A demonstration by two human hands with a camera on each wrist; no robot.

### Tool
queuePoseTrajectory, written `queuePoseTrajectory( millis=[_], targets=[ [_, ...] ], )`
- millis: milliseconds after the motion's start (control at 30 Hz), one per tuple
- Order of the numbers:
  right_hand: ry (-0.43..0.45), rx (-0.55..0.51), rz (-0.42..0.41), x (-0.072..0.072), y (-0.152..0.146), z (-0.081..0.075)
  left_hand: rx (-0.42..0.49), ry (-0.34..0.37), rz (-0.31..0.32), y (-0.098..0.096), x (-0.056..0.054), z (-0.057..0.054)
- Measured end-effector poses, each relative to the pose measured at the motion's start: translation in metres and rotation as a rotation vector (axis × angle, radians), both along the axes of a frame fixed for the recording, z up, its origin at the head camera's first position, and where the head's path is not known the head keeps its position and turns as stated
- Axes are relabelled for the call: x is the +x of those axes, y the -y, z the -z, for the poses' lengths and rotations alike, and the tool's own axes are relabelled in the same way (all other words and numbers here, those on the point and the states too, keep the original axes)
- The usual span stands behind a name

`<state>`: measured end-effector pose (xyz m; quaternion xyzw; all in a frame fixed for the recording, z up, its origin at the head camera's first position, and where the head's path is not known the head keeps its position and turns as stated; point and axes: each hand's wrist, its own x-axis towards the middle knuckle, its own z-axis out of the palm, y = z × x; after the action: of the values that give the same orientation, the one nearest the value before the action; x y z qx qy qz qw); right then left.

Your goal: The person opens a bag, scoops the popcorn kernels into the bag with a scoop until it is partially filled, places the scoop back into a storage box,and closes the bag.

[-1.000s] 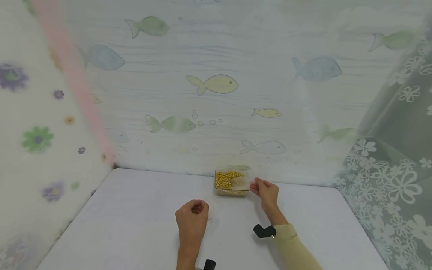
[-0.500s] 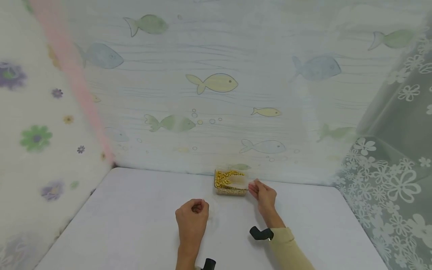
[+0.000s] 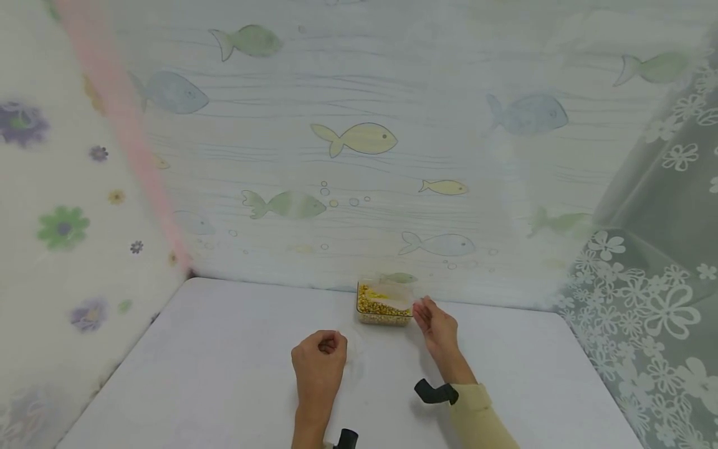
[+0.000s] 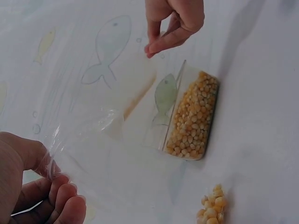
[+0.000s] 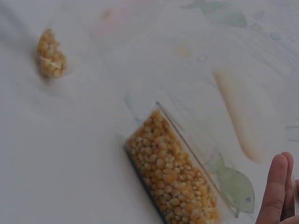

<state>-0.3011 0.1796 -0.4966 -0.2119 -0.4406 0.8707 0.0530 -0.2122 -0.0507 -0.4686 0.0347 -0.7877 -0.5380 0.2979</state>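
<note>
In the head view, a clear rectangular container (image 3: 384,320) of yellow corn kernels (image 3: 367,300) stands at the table's back edge. My right hand (image 3: 439,327), just right of it, pinches a pale translucent scoop-like piece (image 3: 399,295) that overlaps the kernels. The left wrist view shows this piece (image 4: 139,95) raised beside the container, with a tan streak along its lower side. My left hand (image 4: 39,184) pinches the top of a clear plastic bag (image 4: 110,122). A small heap of kernels (image 4: 212,205) lies in the bag's bottom, also visible in the right wrist view.
The white tabletop (image 3: 224,362) meets a fish-patterned cloth wall (image 3: 359,218) right behind the container. Flowered curtains close in the left and right sides. Black wrist-camera mounts (image 3: 436,391) stick out near both wrists.
The pale piece has gone from sitting among the kernels to higher over the container, and kernels show in front of it. My right hand has shifted slightly left; the left hand stays put.
</note>
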Motion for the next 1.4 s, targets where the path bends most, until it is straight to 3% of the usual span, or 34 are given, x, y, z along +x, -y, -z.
queuePoseTrajectory(
  millis=[533, 1000, 1400],
  targets=[
    [-0.017, -0.01, 0.0, 0.013, -0.006, -0.008, -0.016, -0.006, -0.015, -0.003, 0.001, -0.001],
    [-0.013, 0.127, -0.171, 0.048, 0.006, -0.02, -0.03, 0.015, -0.008, 0.0, 0.004, -0.003],
    [-0.025, 0.184, -0.24, 0.063, 0.01, -0.025, -0.014, 0.027, -0.003, -0.001, 0.004, -0.002]
  ],
)
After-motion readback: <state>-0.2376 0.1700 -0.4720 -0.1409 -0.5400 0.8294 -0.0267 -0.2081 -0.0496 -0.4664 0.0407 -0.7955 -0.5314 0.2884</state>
